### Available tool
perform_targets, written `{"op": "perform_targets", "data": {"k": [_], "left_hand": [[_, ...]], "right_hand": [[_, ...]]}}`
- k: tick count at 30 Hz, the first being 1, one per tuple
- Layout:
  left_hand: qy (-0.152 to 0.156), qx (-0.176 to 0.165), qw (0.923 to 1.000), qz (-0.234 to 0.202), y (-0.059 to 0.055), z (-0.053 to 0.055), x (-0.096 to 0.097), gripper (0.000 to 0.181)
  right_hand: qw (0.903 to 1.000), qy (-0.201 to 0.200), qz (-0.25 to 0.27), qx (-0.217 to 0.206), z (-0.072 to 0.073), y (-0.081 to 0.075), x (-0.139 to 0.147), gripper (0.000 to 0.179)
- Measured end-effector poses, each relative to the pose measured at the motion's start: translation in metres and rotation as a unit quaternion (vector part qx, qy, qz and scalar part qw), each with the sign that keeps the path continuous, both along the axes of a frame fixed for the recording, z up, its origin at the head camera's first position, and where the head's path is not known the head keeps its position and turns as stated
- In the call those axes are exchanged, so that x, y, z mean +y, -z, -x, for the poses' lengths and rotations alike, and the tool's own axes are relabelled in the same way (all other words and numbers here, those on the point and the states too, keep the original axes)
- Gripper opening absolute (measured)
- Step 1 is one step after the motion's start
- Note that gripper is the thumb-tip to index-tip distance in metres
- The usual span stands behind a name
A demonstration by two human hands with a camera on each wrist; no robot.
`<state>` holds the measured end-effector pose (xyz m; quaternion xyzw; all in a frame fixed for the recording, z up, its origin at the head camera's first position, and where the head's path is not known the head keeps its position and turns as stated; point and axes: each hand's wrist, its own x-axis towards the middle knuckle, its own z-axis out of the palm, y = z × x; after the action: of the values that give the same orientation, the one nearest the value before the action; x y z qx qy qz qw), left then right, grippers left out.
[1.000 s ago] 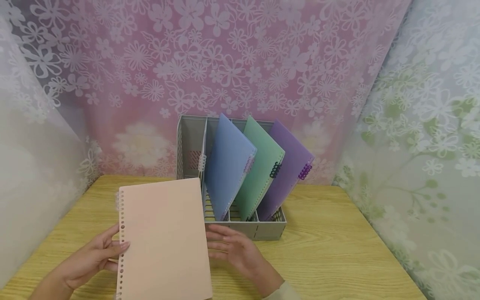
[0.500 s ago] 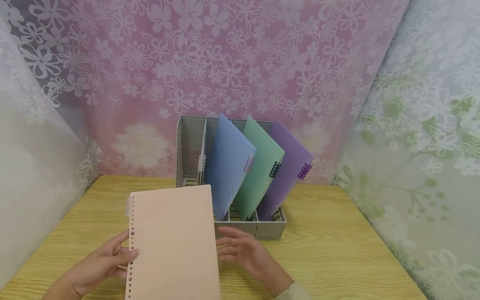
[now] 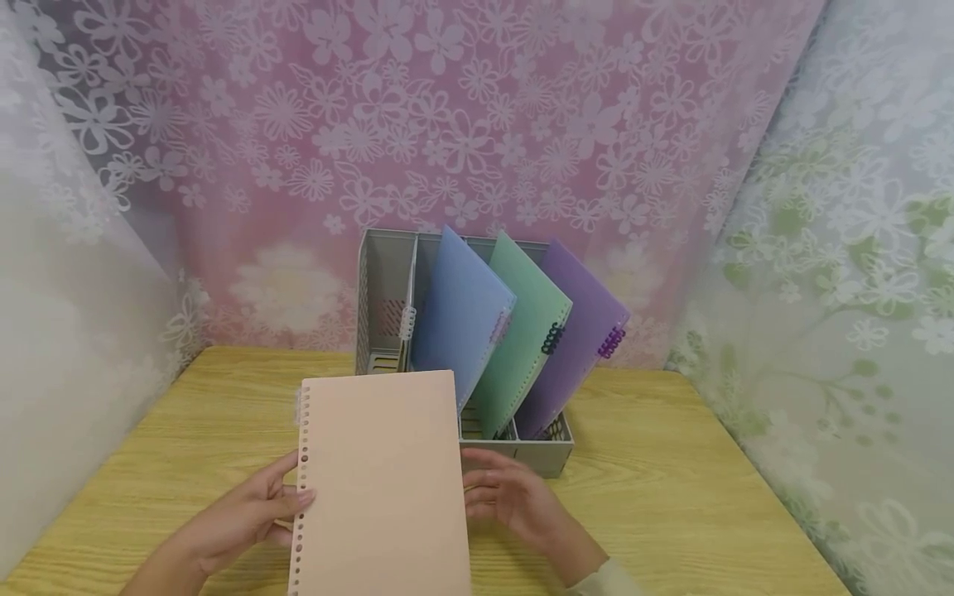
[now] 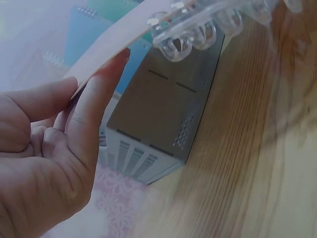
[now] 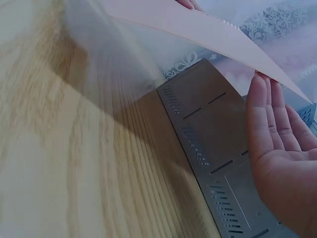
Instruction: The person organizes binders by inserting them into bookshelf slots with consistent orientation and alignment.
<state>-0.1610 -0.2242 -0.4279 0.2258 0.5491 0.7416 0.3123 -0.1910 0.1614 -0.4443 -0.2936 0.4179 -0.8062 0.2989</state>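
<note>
A peach loose-leaf notebook [image 3: 380,488] is held up in front of the organizer, its punched edge on the left. My left hand [image 3: 249,517] pinches that edge, thumb on the front cover and fingers behind. Clear plastic binding rings [image 4: 198,34] stick out along the edge in the left wrist view. On the other side, my right hand [image 3: 514,501] has its fingers extended, and in the right wrist view the fingertips meet the notebook's edge. A grey file organizer [image 3: 547,459] stands behind, its lower left part hidden by the notebook.
Blue [image 3: 458,319], green [image 3: 517,331] and purple [image 3: 581,331] notebooks lean in the organizer's slots. Farther left, a thin notebook with clear rings [image 3: 407,323] stands edge-on by a divider. Floral curtains [image 3: 462,124] surround the wooden table [image 3: 656,497].
Both hands and the peach notebook have shifted right across the organizer's front, covering more of the blue notebook's base. The left hand keeps its pinch.
</note>
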Motion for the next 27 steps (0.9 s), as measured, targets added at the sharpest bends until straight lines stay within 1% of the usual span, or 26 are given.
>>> {"op": "perform_targets", "data": {"k": [6, 8, 11, 16, 22, 24, 27], "left_hand": [[-0.021, -0.003, 0.9986, 0.048, 0.001, 0.003, 0.009, 0.085], [-0.023, 0.001, 0.9983, 0.054, 0.001, 0.003, 0.011, 0.085], [-0.022, 0.004, 0.9986, 0.047, 0.002, 0.004, 0.017, 0.083], [-0.018, 0.002, 0.9993, 0.033, 0.002, 0.006, 0.024, 0.08], [-0.002, 0.004, 0.9998, 0.017, 0.003, 0.007, 0.027, 0.075], [0.0, 0.006, 0.9999, 0.015, 0.003, 0.006, 0.027, 0.075], [0.0, 0.006, 0.9998, 0.018, 0.002, 0.006, 0.027, 0.076]], "right_hand": [[0.9999, -0.005, 0.002, 0.014, 0.003, 0.002, 0.012, 0.049], [0.9998, -0.009, 0.004, 0.017, 0.004, 0.003, 0.015, 0.049], [0.9997, -0.012, 0.006, 0.021, 0.005, 0.004, 0.019, 0.049], [0.9999, -0.006, 0.002, 0.013, 0.005, 0.004, 0.024, 0.049], [0.9999, 0.005, -0.002, 0.015, 0.005, 0.005, 0.029, 0.049], [0.9996, 0.018, -0.009, 0.019, 0.005, 0.004, 0.03, 0.048], [0.9975, 0.048, -0.039, 0.036, 0.004, 0.003, 0.033, 0.047]]}}
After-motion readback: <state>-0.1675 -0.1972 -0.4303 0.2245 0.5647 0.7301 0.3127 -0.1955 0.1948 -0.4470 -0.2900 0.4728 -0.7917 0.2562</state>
